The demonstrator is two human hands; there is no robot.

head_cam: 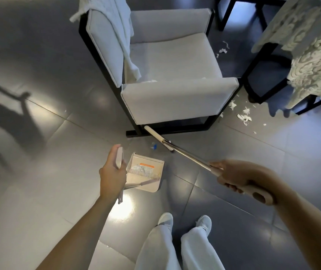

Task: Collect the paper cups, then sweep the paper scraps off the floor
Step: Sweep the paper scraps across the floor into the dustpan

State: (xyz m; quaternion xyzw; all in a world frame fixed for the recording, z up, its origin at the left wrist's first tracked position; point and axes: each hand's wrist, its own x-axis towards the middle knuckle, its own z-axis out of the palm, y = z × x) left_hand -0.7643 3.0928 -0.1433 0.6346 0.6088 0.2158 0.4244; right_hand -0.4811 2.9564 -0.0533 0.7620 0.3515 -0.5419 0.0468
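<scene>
From the head camera, the left hand [113, 172] sits just left of centre at about seven o'clock, its fingers curled round the pale top of the upright handle of the dustpan [146, 174], which stands on the grey tiled floor [58, 191] with a few white scraps inside its tray. The right hand [233, 178], at about four o'clock, is wrapped tightly round the grip of the broom [191, 156]. The broom's metal shaft runs up toward twelve o'clock, and its pale head lies on the floor at the front base of the grey armchair [175, 61]. The paper scraps [243, 115] lie scattered on the floor at about three o'clock from the chair's front corner, near the lace-covered table [311, 45]. A small blue object [154, 146] lies just beside the broom head, toward the dustpan.
</scene>
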